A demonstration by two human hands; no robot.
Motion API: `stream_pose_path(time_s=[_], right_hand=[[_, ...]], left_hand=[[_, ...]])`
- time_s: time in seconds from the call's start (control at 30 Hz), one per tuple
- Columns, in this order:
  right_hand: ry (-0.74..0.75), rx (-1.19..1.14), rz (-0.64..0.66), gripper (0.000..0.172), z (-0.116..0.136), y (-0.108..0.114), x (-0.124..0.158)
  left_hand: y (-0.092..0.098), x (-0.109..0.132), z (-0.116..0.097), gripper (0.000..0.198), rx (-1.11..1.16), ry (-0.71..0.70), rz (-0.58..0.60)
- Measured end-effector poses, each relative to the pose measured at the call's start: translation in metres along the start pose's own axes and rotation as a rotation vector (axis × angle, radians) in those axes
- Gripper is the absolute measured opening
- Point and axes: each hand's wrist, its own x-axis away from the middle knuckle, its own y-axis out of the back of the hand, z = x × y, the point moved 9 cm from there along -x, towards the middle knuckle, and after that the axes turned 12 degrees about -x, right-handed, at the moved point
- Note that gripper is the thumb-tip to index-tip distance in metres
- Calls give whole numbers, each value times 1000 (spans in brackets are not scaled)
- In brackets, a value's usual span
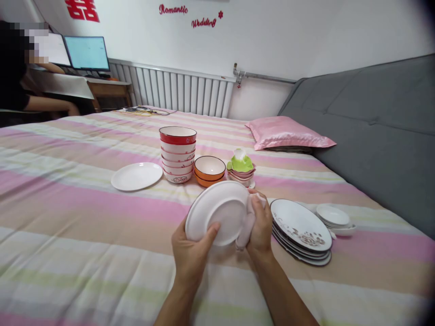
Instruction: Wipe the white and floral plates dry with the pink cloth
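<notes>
A white plate [212, 206] is held up tilted above the bed, its underside with the foot ring facing me. My left hand [193, 249] grips its left edge, thumb pressed on the underside. At the plate's right edge, my right hand [260, 226] is closed on a pale pinkish cloth [246, 228] that touches the plate. Just right of that hand lies a stack of white plates with dark rims and a brown flower pattern [299, 226]. Behind the held plate stand two orange bowls [210, 170], one in the other.
Also on the striped bed [102, 235] are a tall stack of red-and-white bowls [178, 156], a white oval plate [137, 176], leaf-shaped dishes [240, 165] and small white dishes [333, 215] with spoons. A pink pillow [288, 131] lies farther back. A person sits at a desk, far left.
</notes>
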Motion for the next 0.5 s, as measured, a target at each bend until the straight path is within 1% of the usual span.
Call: stream_pose_path(time_s=[0.07,0.13,0.2,0.27,0.33,0.37,0.43,0.5], right_hand=[[91,60,-43,29,11,9,-6],[194,146,-53,28,22,14,-10],[306,250,-32,27,33,13,-10],[378,349,29,26,38,7,-9],[378,421,118,26,35,0,-8],[360,443,165,26,32,-4,-9],[330,469,245,26,25,-9,-9],[307,486,312,28,20,-12,-10]], left_hand=[[-14,1,2,47,-70,-8,99],[-21,-2,6,46,-145,-9,180],[-23,-7,11,50,-217,-22,230],[-23,-13,18,54,-293,-41,273],[-21,-17,24,54,-388,-43,310],[-17,-20,25,53,-431,-54,298],[-12,-22,20,50,-489,-103,292],[-12,-22,13,44,-500,-153,322]])
